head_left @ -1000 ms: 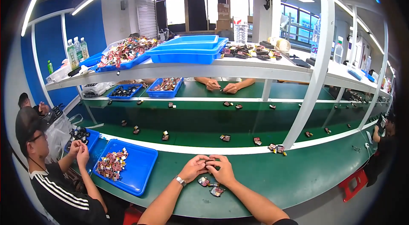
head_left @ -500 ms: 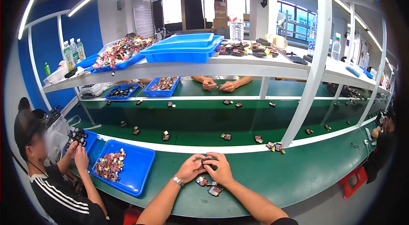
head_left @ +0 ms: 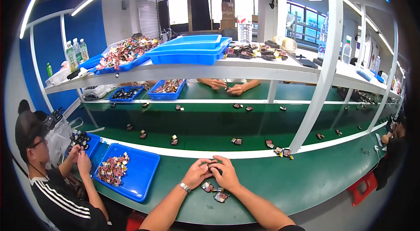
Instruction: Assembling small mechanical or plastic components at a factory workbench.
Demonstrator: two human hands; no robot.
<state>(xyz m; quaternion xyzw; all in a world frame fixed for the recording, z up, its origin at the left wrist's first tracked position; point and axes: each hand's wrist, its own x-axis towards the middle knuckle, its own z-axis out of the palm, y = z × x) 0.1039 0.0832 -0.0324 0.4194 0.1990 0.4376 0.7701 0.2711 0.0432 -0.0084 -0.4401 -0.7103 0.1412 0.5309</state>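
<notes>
Over the near strip of the green bench (head_left: 297, 183), my left hand (head_left: 196, 174) and my right hand (head_left: 227, 177) are pinched together on one small dark electronic part (head_left: 213, 168). Fingers cover most of it, so its details are hidden. Just below my hands lie a small black-cased part with a reddish board (head_left: 207, 186) and a similar part (head_left: 221, 197), close to each other. A metal-band watch (head_left: 184, 187) is on my left wrist.
Left of my arm is a blue tray (head_left: 151, 174) with a heap of reddish parts (head_left: 113, 169). A co-worker (head_left: 57, 187) sits beyond it. Ahead, a green conveyor (head_left: 201, 121) carries scattered parts. A white post (head_left: 315, 82) rises at right, with several parts (head_left: 283, 152) at its foot.
The scattered parts on the conveyor have drifted slightly to the right. My hands stay in nearly the same place, with only small finger movement on the part.
</notes>
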